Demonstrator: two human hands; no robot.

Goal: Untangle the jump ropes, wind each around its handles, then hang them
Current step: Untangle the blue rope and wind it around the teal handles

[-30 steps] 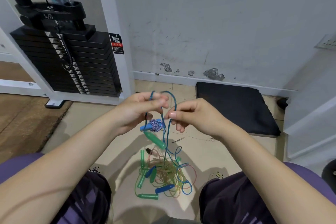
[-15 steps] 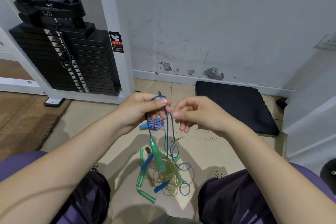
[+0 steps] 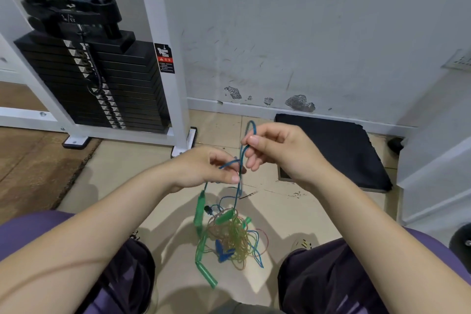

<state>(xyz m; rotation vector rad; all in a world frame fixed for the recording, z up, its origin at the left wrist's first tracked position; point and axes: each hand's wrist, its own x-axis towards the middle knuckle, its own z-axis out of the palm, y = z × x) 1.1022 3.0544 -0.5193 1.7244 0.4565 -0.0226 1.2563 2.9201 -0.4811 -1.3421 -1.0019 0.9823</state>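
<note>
The right hand (image 3: pixel 277 150) is pinching a loop of the blue rope (image 3: pixel 245 146) between thumb and fingertips, holding it up just above the left hand (image 3: pixel 204 168), which is closing its fingers on a lower stretch of the same blue rope. The two hands are sitting close together but not touching, the rope bridging them. From the left hand a green handle (image 3: pixel 199 211) is dangling on its cord (whether that cord is also caught in the grip is hard to tell, since the fingers are hiding it). Below, between the person's knees, the tangle of jump ropes (image 3: pixel 229 239) is lying on the tiled floor (image 3: pixel 122 176), with green and blue handles poking out of yellowish and blue coils. A weight stack (image 3: pixel 102 84) is standing at the left by the wall, and a black mat (image 3: pixel 339 145) is lying at the right.
</note>
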